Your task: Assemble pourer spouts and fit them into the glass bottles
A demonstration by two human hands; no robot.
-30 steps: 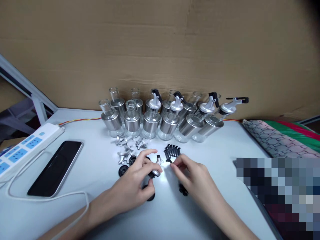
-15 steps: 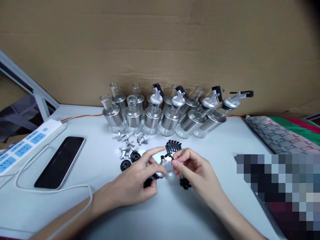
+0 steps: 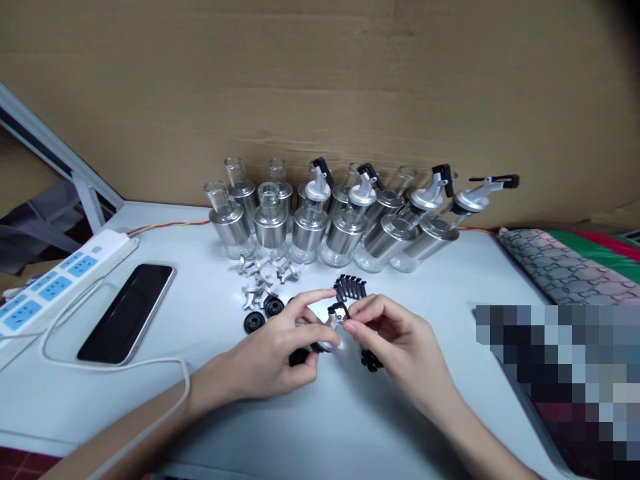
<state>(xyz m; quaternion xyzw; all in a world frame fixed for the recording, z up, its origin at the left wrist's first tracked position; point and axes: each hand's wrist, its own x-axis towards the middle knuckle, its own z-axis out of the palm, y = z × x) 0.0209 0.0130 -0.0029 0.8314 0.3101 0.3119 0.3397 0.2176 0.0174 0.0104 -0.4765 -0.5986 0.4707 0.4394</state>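
My left hand [image 3: 273, 350] is closed around a silver bottle pourer [image 3: 334, 318], its spout pointing up between thumb and fingers. A small black lever [image 3: 342, 307] meets the spout's top, pinched by the thumb and index finger of my right hand [image 3: 395, 330]. Beyond the fingers lies a row of black levers [image 3: 351, 287]. Several small black parts [image 3: 371, 361] sit partly under my right hand. Loose silver spouts [image 3: 263, 269] and round black stoppers [image 3: 255, 323] lie left of the pourer. Whether the lever is seated on the spout, I cannot tell.
Several glass bottles with steel sleeves [image 3: 271, 230] stand along the cardboard wall [image 3: 310, 80], some fitted with pourers. To the left are a phone [image 3: 127, 313], a power strip [image 3: 55, 288] and a white cable [image 3: 130, 364] crossing my left forearm. Patterned fabric [image 3: 565, 273] lies at right.
My right hand has brought the black lever onto the top of the silver spout; before, it was held slightly apart. The left hand keeps its hold. The view has shifted slightly.
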